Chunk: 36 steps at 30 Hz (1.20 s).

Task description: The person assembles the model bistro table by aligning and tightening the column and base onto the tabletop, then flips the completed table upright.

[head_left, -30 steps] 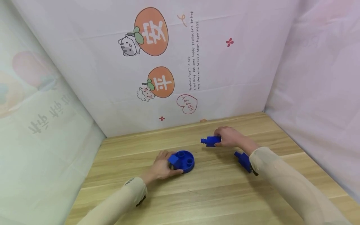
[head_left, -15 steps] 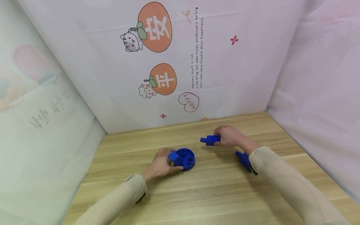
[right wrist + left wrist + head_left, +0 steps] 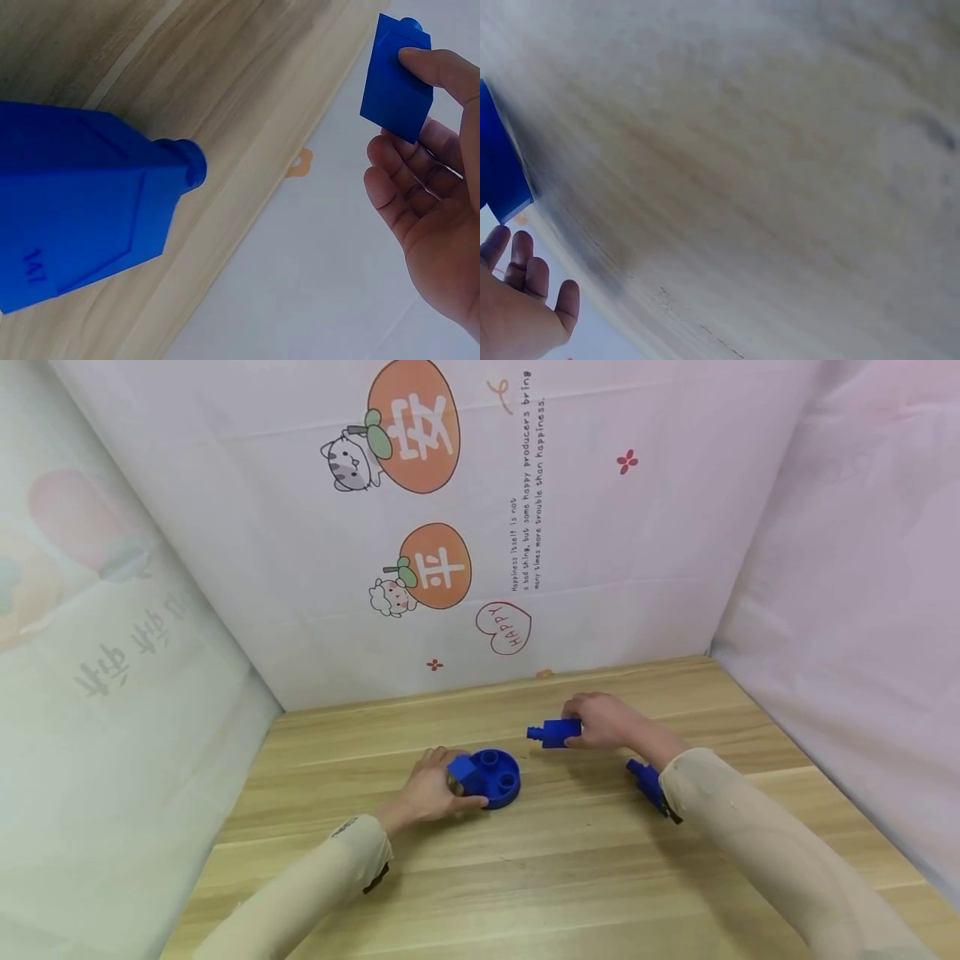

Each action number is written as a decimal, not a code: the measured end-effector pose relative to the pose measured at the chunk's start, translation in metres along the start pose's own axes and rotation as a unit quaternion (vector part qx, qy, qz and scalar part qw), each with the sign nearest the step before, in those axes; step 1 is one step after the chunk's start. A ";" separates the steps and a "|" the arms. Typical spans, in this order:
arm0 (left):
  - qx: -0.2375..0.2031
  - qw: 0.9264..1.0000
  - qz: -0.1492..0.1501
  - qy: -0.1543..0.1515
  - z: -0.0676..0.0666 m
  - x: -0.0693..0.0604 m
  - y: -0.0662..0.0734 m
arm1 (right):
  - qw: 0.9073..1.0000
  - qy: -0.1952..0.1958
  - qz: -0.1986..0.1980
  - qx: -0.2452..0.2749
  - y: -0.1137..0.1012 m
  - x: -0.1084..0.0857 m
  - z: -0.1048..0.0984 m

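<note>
A: Biggest first: a white printed cloth wall (image 3: 637, 552) filled the back, and what a stage it made!

B: In front of it spread the wood-grained table (image 3: 517, 885), where all the blue parts were gathered.

A: Then the arms: pale right sleeve (image 3: 757, 839) slanting in from one side, pale left sleeve (image 3: 307, 881) from the other.

B: Up on the cloth, the upper orange print (image 3: 435, 443) beamed over everything. And the hands?

A: Left hand (image 3: 427, 789) first: thumb on the near side, fingers on the far side, partly spread and gripping the left part of something round.

B: That was the blue round base (image 3: 502, 793), flat on the table, well within the left hand's hold!

A: The right hand (image 3: 606, 723) was nearly closed, a neat pinch, thumb on one face, with the other fingers loosely bent.

B: And in that pinch, the held blue piece (image 3: 558, 734), beyond the base and to its right, its narrow end pointing left, a shadow below it.

A: Meanwhile the loose blue piece (image 3: 648, 787) lay just beside the right cuff, partly covered by it.

B: Smaller again: a square blue block (image 3: 463, 769) rose at the base's left side, beside the left hand.

A: Smallest of all, a raised mark (image 3: 34, 267) on the loose piece, too unclear to read!
</note>
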State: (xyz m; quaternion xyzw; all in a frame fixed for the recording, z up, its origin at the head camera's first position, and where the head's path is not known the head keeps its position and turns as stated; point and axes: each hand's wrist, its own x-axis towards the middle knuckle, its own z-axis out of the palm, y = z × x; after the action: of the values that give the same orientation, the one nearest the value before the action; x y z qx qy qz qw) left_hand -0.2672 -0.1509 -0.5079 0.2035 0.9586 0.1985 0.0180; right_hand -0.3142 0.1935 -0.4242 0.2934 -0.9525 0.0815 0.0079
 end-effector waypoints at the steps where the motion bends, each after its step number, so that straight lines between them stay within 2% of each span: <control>1: 0.002 1.000 0.000 0.001 0.000 0.000 0.000 | 1.000 0.000 -0.001 -0.002 -0.002 0.000 0.000; 7: 0.008 1.000 0.010 0.000 -0.002 0.003 -0.001 | 1.000 0.011 -0.021 -0.006 -0.010 0.002 -0.002; 11: 0.008 1.000 0.000 -0.008 -0.001 0.003 0.000 | 0.999 0.008 -0.032 0.000 -0.019 0.001 -0.005; 16: -0.012 1.000 -0.013 -0.015 0.001 0.004 0.001 | 0.999 0.006 -0.043 0.005 -0.030 0.002 -0.008; 21: -0.032 0.999 -0.004 -0.021 -0.003 0.007 0.001 | 0.998 0.011 -0.061 0.002 -0.037 0.005 -0.011; 26: -0.039 0.999 -0.005 -0.030 -0.005 0.009 -0.001 | 0.997 0.006 -0.073 0.006 -0.042 0.007 -0.011; 31: -0.044 0.998 -0.024 -0.043 -0.003 0.008 0.000 | 0.996 0.003 -0.088 0.012 -0.047 0.009 -0.009; 36: -0.050 0.998 -0.022 -0.040 -0.005 0.009 0.003 | 0.995 0.002 -0.099 0.015 -0.052 0.010 -0.009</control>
State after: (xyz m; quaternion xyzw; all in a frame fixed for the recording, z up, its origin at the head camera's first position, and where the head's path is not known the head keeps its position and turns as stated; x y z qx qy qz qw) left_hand -0.2746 -0.1470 -0.5014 0.1890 0.9501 0.2377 0.0707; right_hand -0.2936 0.1467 -0.4066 0.3858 -0.9175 0.0953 0.0130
